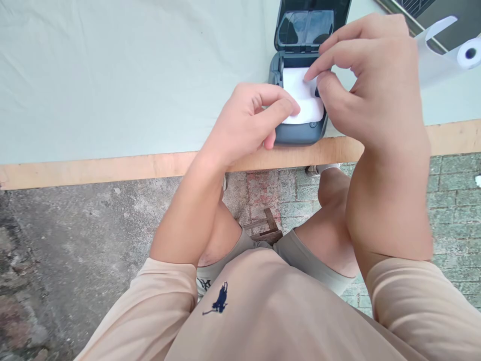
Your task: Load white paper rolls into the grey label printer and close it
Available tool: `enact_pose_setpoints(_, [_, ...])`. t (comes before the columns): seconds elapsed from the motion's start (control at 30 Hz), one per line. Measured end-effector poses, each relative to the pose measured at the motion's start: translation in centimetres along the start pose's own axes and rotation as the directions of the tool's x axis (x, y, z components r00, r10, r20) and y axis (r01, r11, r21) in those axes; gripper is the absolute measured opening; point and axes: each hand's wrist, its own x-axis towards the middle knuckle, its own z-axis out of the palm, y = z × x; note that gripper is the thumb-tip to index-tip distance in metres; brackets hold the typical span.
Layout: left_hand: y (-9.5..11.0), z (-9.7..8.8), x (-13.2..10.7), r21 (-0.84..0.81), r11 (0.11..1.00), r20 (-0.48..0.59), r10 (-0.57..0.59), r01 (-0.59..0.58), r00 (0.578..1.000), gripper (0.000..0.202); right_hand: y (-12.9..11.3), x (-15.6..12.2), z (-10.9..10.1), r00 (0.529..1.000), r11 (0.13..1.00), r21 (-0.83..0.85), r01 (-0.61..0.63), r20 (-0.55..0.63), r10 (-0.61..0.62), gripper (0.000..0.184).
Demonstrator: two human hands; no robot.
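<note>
I have both hands over a small dark machine [300,135], which sits at the near edge of the bench [112,80] with its lid [311,27] raised at the back. The white paper [310,113] lies in the machine's open well, its near end spreading over the front rim, just behind a round button [313,125].

My left hand [250,115] comes in from the left; its grip appears to be closed on the near left part of the paper, thumb and finger drawn together there. My right hand [379,85] arches over the right side, with one fingertip at the paper and the thumb by the well's right wall. I cannot tell whether that grip takes hold of anything or merely rests there.

I judge the step in hand to be seating the paper in the well. To my mind, the next move calls for a light touch: the left grip steadying the near end, the right fingers easing the paper square and flat between the side walls. A white roll [463,60] stands well apart to the right.
</note>
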Motion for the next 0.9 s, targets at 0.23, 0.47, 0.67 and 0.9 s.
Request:
enact_pose_setpoints(0.23, [-0.3, -0.3, 0.0, -0.023, 1.000, 0.077, 0.016, -0.014, 0.997, 0.021, 0.2, -1.4, -0.1, 0.955, 0.959, 0.051, 0.280, 0.082, -0.284, 0.016])
enact_pose_setpoints(0.47, [-1.2, -0.4, 0.8, -0.078, 0.992, -0.265, 0.079, -0.103, 0.961, 0.010, 1.7, -1.5, 0.5, 0.930, 0.926, -0.083, 0.367, 0.034, -0.366, 0.032])
enact_pose_setpoints(0.67, [-1.8, -0.5, 1.7, -0.050, 0.993, -0.290, 0.085, -0.104, 0.953, 0.011, 1.7, -1.4, 0.8, 0.935, 0.925, -0.151, 0.349, -0.017, -0.355, 0.024])
enact_pose_setpoints(0.9, [-1.6, -0.1, 1.4, 0.093, 0.994, -0.300, 0.076, -0.050, 0.951, 0.019, 1.9, -1.5, 0.6, 0.923, 0.923, -0.061, 0.381, -0.040, -0.383, 0.024])
